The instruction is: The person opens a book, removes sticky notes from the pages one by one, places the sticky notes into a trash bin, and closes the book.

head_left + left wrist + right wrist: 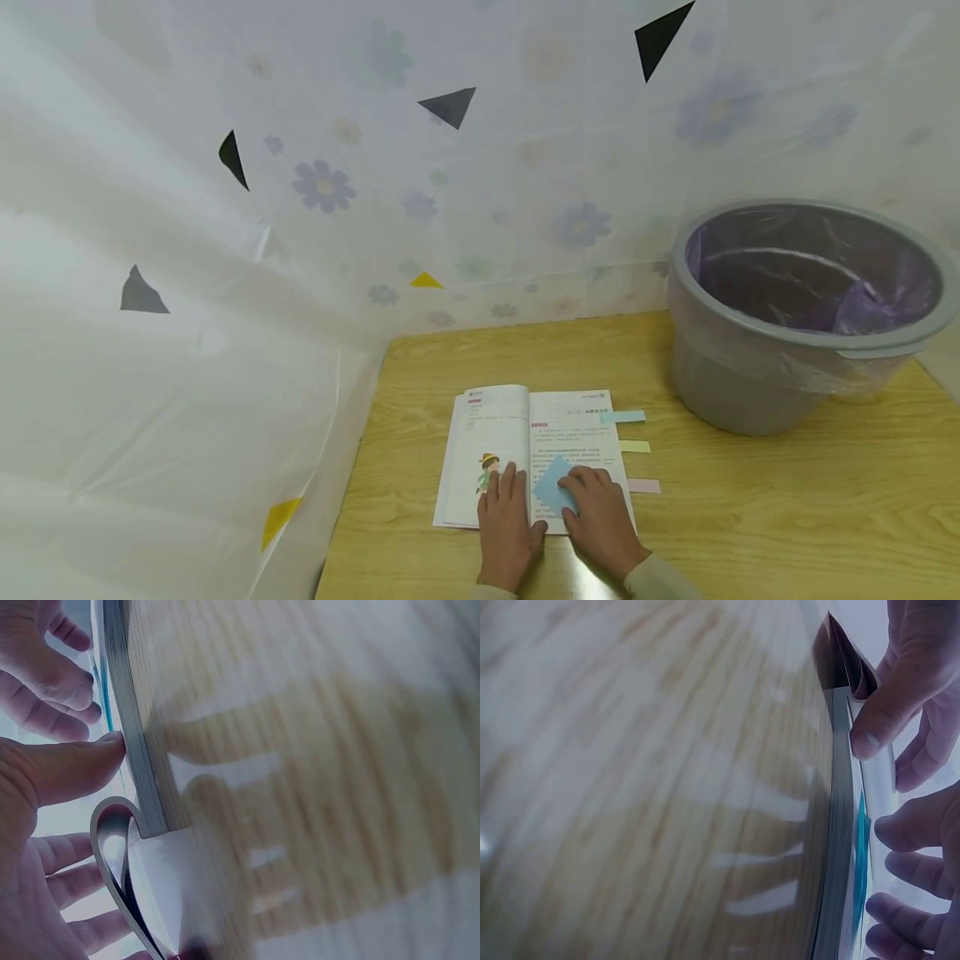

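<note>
An open book (487, 417) lies on the wooden table, its left page showing a printed cartoon child. My left hand (504, 521) rests on the left page with its fingers stretched out; in the left wrist view its thumb (79, 766) lies at the book's lower edge. On the right page is a small sheet of blue paper (551, 485), turned at an angle. My right hand (600, 518) lies over its right side, fingertips on the paper and thumb apart from them. In the right wrist view the blue paper (860, 862) shows edge-on beside the spread fingers.
Blue (628, 417), yellow-green (635, 447) and pink (645, 486) tabs stick out from the book's right edge. A large grey bucket (720, 383) with a clear purplish liner stands at the back right. Flower-patterned sheeting (525, 183) hangs behind and to the left.
</note>
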A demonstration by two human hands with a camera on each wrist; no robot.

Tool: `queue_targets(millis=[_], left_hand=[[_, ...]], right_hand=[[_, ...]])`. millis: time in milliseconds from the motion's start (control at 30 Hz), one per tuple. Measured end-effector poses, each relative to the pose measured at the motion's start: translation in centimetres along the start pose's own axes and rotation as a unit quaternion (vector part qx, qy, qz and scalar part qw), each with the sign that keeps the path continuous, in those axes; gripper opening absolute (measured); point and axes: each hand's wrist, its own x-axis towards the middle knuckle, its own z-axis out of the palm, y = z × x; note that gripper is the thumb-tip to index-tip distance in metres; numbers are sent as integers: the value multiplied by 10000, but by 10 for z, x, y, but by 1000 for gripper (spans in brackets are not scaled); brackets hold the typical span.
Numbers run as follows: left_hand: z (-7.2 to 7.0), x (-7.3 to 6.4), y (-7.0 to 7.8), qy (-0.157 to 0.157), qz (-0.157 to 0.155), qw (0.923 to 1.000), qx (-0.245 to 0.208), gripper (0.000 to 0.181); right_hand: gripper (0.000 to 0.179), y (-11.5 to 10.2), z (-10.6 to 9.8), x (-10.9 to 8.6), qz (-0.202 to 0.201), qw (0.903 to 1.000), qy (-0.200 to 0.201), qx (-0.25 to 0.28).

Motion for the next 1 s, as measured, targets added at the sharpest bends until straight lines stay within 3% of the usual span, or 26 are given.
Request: queue_targets(millis=[300, 767, 1000], left_hand=[[2, 1, 2, -119, -44, 9999, 52, 79], [-1, -2, 4, -271, -155, 9995, -92, 78], [-2, -2, 3, -180, -120, 9998, -48, 77]], right_hand=[[38, 2, -1, 0, 232, 9996, 45, -119], [49, 2, -1, -1, 635, 9971, -379, -192], [52, 0, -3, 2, 668, 9959, -513, -319]])
